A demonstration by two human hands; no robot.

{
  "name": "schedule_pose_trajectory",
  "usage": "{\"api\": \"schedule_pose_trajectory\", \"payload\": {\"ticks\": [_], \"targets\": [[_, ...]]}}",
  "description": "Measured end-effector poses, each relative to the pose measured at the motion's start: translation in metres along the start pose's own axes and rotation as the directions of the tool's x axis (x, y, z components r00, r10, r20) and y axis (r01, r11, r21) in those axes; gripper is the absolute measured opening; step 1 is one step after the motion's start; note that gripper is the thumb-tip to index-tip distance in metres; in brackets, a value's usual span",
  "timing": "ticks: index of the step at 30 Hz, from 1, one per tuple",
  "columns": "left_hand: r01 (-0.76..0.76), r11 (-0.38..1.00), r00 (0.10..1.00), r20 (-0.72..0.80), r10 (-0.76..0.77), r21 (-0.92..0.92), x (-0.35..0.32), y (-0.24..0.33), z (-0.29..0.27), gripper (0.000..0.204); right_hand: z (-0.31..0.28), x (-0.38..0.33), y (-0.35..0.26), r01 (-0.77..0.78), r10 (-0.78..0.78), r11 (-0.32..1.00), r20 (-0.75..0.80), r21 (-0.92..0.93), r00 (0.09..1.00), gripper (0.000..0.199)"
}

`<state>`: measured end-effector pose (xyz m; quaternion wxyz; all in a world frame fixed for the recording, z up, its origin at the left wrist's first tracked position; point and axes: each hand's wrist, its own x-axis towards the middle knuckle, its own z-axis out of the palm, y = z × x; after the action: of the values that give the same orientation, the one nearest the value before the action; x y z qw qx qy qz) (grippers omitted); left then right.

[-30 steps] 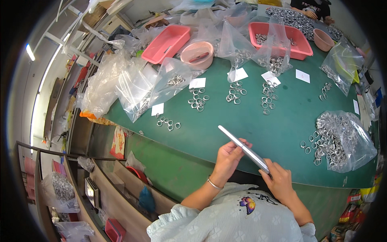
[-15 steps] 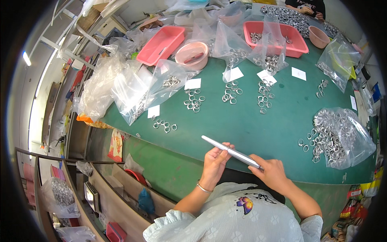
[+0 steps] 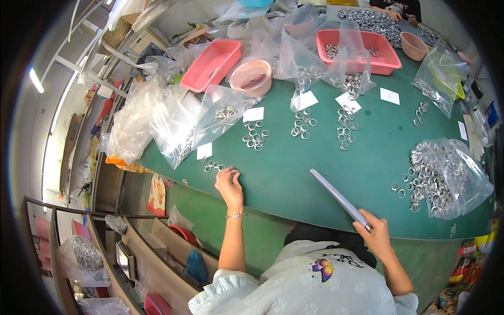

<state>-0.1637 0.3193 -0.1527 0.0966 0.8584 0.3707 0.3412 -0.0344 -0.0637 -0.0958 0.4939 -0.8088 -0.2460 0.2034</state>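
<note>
My right hand is closed around the thick end of a long, tapered ring mandrel, near the table's front edge. The mandrel's thin end points up and left, with no ring visible on it. My left hand reaches over the table's left front, its fingers bent together beside a small group of metal rings. Whatever its fingertips hold, if anything, is hidden. Above that group lies a white paper card. More rings form loose columns below other cards, including a left-centre cluster and a middle cluster.
A clear bag spilling rings lies at the right. Pink trays, a round pink basin and clear plastic bags line the back. Another person's hands are at the far right. Shelving stands at the lower left.
My left hand has let go of the mandrel and moved left to the small ring group. My right hand has shifted right, and the mandrel has swung to point more steeply away.
</note>
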Motion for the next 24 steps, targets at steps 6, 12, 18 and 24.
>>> {"api": "schedule_pose_trajectory", "payload": {"ticks": [6,12,18,24], "targets": [[-0.053,0.998,0.998,-0.043,0.054,0.018,0.000,-0.003,0.011,0.021,-0.020,-0.023,0.013,-0.085,0.101,0.991,-0.160,0.104,0.982,0.026],[-0.155,0.876,0.933,0.224,0.281,-0.457,-0.026,0.136,0.021,0.028,-0.041,-0.051,0.036,-0.130,0.300,0.910,-0.411,0.392,0.861,0.029],[-0.251,0.599,0.590,0.370,0.718,-0.760,-0.080,0.285,0.071,0.036,-0.060,-0.066,0.045,-0.009,0.430,0.776,-0.518,0.631,0.740,0.034],[-0.409,0.470,0.350,0.342,0.872,-0.782,-0.091,0.326,0.107,0.040,-0.070,-0.082,0.048,-0.015,0.459,0.767,-0.532,0.642,0.712,0.036]]}}
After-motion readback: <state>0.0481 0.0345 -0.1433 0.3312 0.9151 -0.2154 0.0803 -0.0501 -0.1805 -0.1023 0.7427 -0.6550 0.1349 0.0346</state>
